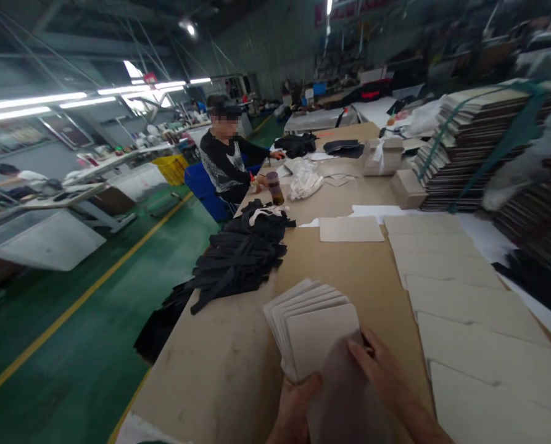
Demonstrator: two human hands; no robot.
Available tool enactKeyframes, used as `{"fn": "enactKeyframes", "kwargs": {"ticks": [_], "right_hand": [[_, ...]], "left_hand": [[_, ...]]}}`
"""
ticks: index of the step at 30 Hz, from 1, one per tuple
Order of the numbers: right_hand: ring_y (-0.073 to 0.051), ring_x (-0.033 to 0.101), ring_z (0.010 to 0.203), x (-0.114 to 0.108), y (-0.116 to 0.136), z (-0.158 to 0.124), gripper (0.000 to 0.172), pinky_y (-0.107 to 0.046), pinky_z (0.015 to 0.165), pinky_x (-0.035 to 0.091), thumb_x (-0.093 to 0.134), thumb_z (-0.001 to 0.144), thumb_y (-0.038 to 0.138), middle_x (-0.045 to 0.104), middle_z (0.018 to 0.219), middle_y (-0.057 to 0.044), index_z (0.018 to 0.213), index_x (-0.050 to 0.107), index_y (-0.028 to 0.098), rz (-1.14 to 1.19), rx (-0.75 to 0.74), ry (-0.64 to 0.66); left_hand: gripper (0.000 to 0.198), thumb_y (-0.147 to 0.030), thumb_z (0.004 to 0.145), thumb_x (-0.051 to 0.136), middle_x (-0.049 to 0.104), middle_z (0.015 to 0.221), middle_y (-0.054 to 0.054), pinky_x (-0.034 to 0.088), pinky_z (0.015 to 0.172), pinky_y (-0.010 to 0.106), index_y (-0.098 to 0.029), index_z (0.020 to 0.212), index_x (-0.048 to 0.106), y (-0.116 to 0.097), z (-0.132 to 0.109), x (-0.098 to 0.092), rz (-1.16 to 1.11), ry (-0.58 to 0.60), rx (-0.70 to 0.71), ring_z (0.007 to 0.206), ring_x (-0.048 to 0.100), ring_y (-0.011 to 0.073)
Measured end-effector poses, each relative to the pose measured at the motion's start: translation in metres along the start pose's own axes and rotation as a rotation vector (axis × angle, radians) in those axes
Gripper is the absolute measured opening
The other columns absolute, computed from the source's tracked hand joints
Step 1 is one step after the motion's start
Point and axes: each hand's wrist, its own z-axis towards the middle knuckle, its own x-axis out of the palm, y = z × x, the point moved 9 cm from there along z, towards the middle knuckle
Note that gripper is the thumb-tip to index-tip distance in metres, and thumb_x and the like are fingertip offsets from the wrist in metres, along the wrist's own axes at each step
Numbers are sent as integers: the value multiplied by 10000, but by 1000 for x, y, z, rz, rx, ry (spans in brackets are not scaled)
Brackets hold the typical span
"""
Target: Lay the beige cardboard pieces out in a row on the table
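Observation:
My left hand grips a fanned stack of pale grey cardboard sheets at its lower left, thumb on top. Several edges of the stack spread out toward the far left. On the right side, my right hand pinches the edge of a sheet, its thumb on the upper face and its fingers mostly hidden. The near end of the held sheets is in shadow. To the right, overlapping cardboard sheets lie in a staggered row, and a single sheet lies beyond my hands.
Black fabric strips are piled along the table's left edge. A jar and a white plastic bag stand farther back. Tall strapped board stacks rise at right. A co-worker sits across the table's left side.

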Motion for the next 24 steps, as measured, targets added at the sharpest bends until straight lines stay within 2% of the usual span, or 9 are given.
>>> {"fn": "enactKeyframes", "kwargs": {"ticks": [4, 8, 11, 14, 16, 18, 20, 22, 24], "right_hand": [[-313, 529, 1252, 26, -23, 22, 696, -449, 1086, 396, 574, 754, 519, 557, 1382, -134, 1354, 513, 171, -49, -18, 71], [-282, 408, 1367, 41, -39, 44, 648, -441, 1164, 292, 576, 785, 463, 484, 1456, -114, 1367, 494, 191, -31, -45, 102], [-303, 461, 1324, 46, -44, 60, 697, -461, 1141, 334, 630, 746, 484, 510, 1431, -125, 1365, 487, 199, 61, 40, 184], [-326, 510, 1278, 37, -49, 67, 1014, -439, 1039, 458, 729, 647, 532, 446, 1476, -178, 1488, 286, 177, 245, 241, 208], [-336, 544, 1241, 37, -52, 61, 1097, -425, 963, 514, 775, 615, 545, 463, 1464, -181, 1509, 243, 198, 398, 401, 291], [-357, 616, 1138, 48, -52, 44, 958, -441, 903, 545, 794, 625, 533, 609, 1313, -178, 1433, 417, 184, 546, 570, 487], [-371, 679, 990, 58, -51, 26, 733, -452, 854, 563, 806, 631, 507, 721, 1081, -178, 1229, 623, 124, 661, 709, 620], [-355, 708, 863, 57, -52, 21, 559, -426, 797, 585, 841, 590, 469, 750, 918, -162, 995, 718, 104, 742, 793, 550], [-312, 717, 791, 53, -48, 25, 466, -382, 751, 601, 875, 547, 408, 759, 874, -120, 894, 732, 131, 853, 811, 373]], "left_hand": [[641, -298, 494, 912, 765, 950, 150, 564, 859, 501, -120, 1071, 697, -9, 12, -9, -14, -74, 90, 887, 723, 359], [521, -291, 604, 870, 761, 959, 166, 545, 897, 498, -82, 1048, 696, -11, 25, -10, 16, -34, 118, 869, 726, 338], [551, -293, 616, 864, 761, 954, 164, 536, 906, 507, -78, 1091, 684, -12, 30, -9, 23, -15, 103, 869, 723, 339], [594, -314, 606, 867, 756, 979, 163, 535, 903, 494, -81, 1120, 682, -16, 33, -1, 63, 56, 52, 890, 717, 338], [631, -319, 581, 877, 751, 1007, 164, 535, 897, 474, -81, 1132, 684, -20, 35, 9, 132, 131, -8, 905, 713, 335], [649, -318, 554, 889, 744, 1040, 161, 534, 890, 450, -86, 1128, 692, -30, 37, 18, 239, 208, -72, 926, 706, 331], [643, -341, 563, 888, 735, 1072, 156, 531, 881, 416, -95, 1125, 696, -45, 38, 28, 351, 298, -126, 944, 700, 319], [699, -382, 570, 884, 720, 1120, 154, 520, 882, 393, -106, 1176, 672, -63, 38, 38, 390, 409, -157, 972, 692, 313], [791, -451, 575, 864, 690, 1193, 159, 495, 929, 390, -111, 1249, 628, -85, 36, 45, 279, 508, -128, 1056, 662, 319]]}}
